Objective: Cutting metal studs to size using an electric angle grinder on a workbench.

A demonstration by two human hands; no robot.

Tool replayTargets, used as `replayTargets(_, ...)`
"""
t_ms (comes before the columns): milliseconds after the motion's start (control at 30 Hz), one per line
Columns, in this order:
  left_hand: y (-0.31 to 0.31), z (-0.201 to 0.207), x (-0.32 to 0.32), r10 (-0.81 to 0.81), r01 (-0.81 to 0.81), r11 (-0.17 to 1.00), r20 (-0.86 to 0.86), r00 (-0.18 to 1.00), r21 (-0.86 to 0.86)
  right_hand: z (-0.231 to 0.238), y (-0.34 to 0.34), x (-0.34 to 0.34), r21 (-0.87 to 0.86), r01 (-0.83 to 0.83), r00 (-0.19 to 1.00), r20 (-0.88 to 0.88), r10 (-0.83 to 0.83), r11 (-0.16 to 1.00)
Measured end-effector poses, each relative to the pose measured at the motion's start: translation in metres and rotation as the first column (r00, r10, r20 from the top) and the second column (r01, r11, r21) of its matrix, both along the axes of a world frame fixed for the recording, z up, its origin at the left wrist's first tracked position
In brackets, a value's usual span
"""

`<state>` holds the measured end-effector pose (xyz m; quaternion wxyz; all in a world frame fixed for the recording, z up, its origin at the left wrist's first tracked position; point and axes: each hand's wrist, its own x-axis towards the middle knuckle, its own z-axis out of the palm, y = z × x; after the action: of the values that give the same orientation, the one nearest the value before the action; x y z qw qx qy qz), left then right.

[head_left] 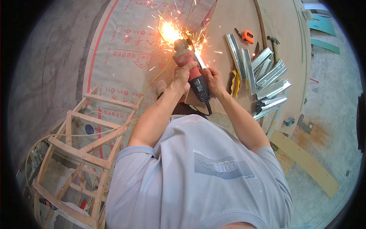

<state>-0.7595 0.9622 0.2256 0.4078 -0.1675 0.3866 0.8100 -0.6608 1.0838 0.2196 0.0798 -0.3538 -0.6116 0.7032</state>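
Note:
My left hand [182,78] is closed around the red and black body of an angle grinder [198,86], held up in front of me with its head pointing away. A bright burst of sparks [170,32] flies from the head, mostly to the far left, and its glare hides the disc. Just right of the grinder, my right hand [215,81] grips a narrow metal strip or channel [200,60], whose far end reaches the sparks. A dark cord [208,108] trails from the grinder's rear towards my body.
Several shiny metal channel pieces [271,76] lie on a wooden board at right. Near them are an orange tape measure [247,36], a hammer [273,41] and a yellow-and-black hand tool [234,84]. A wooden frame [82,154] stands at left, with a yellowish cable [155,78] running past it.

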Motion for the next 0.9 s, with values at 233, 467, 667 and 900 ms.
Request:
replayTargets(233, -0.002, 0.003, 0.002, -0.003, 0.003, 1.000, 0.010, 1.000, 0.020, -0.002, 0.010, 0.004, 0.293, -0.192, 0.968, 0.216, 0.131, 0.937)
replayTargets(467, 0.000, -0.002, 0.003, -0.008, 0.007, 1.000, 0.048, 0.999, 0.013, -0.011, 0.013, 0.006, 0.171, -0.144, 0.988, 0.077, 0.133, 0.975)
replayTargets(667, 0.000, 0.014, 0.003, -0.034, 0.026, 0.997, 0.118, 0.992, 0.070, -0.005, 0.013, 0.006, 0.215, -0.151, 0.979, 0.165, 0.116, 0.965)
replayTargets(900, -0.019, 0.029, -0.009, -0.111, 0.099, 0.985, 0.076, 0.991, 0.141, 0.025, 0.019, 0.015, 0.899, -0.267, 0.955, 0.197, 0.223, 0.348)
